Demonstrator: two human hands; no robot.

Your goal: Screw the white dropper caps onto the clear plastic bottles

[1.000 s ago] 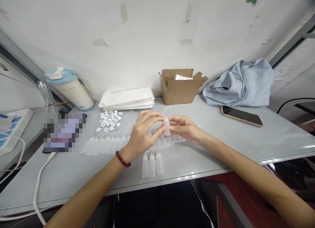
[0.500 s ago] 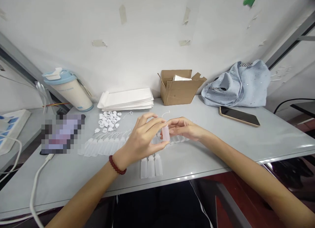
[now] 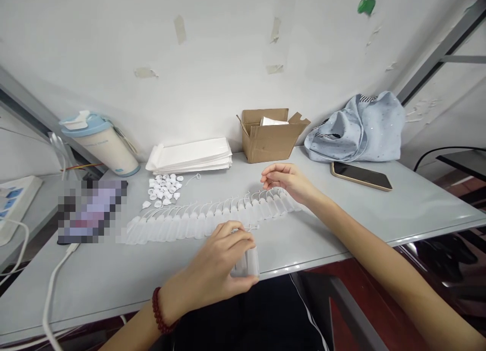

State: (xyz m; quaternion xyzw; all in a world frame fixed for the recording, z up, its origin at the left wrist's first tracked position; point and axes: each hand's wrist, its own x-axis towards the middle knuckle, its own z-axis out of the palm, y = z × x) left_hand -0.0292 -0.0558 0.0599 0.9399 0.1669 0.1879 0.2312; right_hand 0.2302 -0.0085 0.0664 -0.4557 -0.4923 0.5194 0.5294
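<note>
My left hand (image 3: 224,257) is at the table's front edge, thumb and fingers closed on a small translucent plastic bottle (image 3: 252,261). A thin strap with a ring (image 3: 252,227) sticks out by its top. Other bottles beside it are partly hidden by my fingers. My right hand (image 3: 283,179) hovers above the far right part of a long row of like bottles (image 3: 197,222); its fingers are loosely bent and nothing shows between them. Each bottle in that row has a thin strap at its neck. A pile of small white caps (image 3: 164,188) lies behind the row's left part.
Along the wall stand a blue-lidded bottle (image 3: 102,143), a stack of white envelopes (image 3: 190,156), an open cardboard box (image 3: 271,142) and a light blue cloth bag (image 3: 360,131). One phone (image 3: 362,177) lies at right. Another phone (image 3: 93,212) with a cable lies at left.
My left hand has brought the bottle down and toward me, to the table's front edge. My right hand has come off the bottle and moved slightly up, apart from my left.
</note>
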